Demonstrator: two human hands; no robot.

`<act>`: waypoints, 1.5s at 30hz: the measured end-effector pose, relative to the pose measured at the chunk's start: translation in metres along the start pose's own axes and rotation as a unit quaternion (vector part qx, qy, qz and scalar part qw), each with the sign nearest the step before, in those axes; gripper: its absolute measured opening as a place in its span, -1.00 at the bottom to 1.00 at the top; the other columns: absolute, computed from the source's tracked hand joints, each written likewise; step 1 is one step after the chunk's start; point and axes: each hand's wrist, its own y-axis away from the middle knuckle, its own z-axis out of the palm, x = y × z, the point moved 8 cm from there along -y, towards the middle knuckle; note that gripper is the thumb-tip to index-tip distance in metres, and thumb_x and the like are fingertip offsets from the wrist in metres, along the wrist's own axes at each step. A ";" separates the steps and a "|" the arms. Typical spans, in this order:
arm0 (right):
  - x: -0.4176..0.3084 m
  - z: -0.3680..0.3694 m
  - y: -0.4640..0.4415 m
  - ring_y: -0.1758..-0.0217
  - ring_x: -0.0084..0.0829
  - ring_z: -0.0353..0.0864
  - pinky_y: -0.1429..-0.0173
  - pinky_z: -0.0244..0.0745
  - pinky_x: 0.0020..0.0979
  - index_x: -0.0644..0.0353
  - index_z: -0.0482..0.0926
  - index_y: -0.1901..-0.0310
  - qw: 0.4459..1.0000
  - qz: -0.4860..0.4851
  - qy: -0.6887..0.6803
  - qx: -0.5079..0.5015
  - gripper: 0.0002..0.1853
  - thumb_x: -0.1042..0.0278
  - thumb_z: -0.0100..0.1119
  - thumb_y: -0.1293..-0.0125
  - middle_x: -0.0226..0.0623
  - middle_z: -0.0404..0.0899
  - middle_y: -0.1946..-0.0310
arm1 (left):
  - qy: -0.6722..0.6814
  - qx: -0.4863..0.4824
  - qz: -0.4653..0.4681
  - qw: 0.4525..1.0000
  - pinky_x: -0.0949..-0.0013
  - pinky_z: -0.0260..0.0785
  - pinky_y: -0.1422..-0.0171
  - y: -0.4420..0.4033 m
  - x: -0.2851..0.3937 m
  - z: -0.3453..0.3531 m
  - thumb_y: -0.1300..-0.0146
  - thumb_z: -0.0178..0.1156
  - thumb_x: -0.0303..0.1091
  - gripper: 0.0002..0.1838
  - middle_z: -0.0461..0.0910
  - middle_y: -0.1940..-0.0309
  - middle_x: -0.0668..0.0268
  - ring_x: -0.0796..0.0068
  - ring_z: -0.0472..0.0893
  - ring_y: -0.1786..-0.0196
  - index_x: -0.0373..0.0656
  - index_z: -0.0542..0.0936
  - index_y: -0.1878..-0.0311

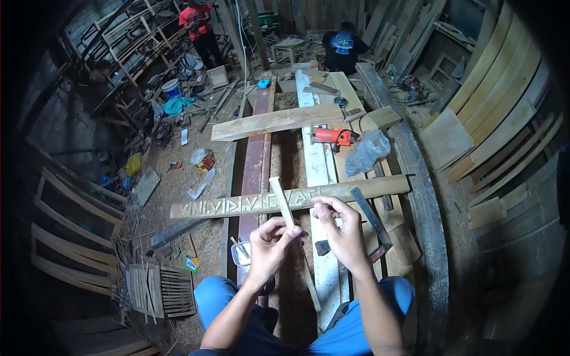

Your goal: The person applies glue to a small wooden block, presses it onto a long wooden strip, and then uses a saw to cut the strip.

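Observation:
My left hand (274,244) is closed around a thin wooden strip (282,200), whose upper end points away from me over the carved board. To its right, my right hand (341,231) is raised with thumb and fingertips pressed together; whatever they hold, if anything, is too small to name. Beyond both hands, the carved wooden board (202,209) lies across the bench beams, with raised letters along it, partly covered by the strip and my right hand. A dark metal square (371,218) rests to the right of my right hand.
An orange power tool (333,136) and a plastic bag (367,153) lie beyond the board. Farther off is a plain plank (276,121). A white container (241,253) sits near my left hand. Two people (197,29) (345,47) are at the back.

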 end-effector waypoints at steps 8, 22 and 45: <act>-0.019 0.031 0.003 0.06 -0.37 0.67 -0.12 0.50 -0.39 0.32 0.75 0.00 0.981 -0.097 0.168 -0.002 -0.73 0.37 0.45 -0.35 -0.22 0.72 0.19 | 0.046 0.014 0.003 0.999 0.49 0.61 -0.02 -0.014 -0.020 -0.022 -0.36 0.44 -0.51 -0.70 0.81 0.14 0.21 0.55 0.77 0.08 -0.41 0.68 -0.09; -0.044 0.059 0.016 0.20 -0.24 0.71 0.03 0.55 -0.29 0.31 0.72 0.27 0.967 -0.142 0.212 -0.019 -0.90 0.50 0.47 -0.26 -0.19 0.69 0.32 | -0.251 -0.003 0.104 0.962 0.32 0.62 0.06 0.021 0.028 -0.039 -0.43 0.37 -0.41 -0.77 0.81 0.20 0.02 0.24 0.83 0.14 -0.31 0.69 -0.06; 0.008 0.036 0.000 0.29 -0.24 0.62 0.09 0.51 -0.25 0.26 0.63 0.27 0.958 -0.071 0.277 0.034 -0.87 0.46 0.43 -0.29 -0.22 0.61 0.36 | 0.040 0.069 -0.058 0.995 0.51 0.56 -0.04 0.010 -0.045 -0.088 -0.61 0.17 -0.35 -0.73 0.81 0.16 0.18 0.61 0.73 0.08 -0.38 0.61 -0.15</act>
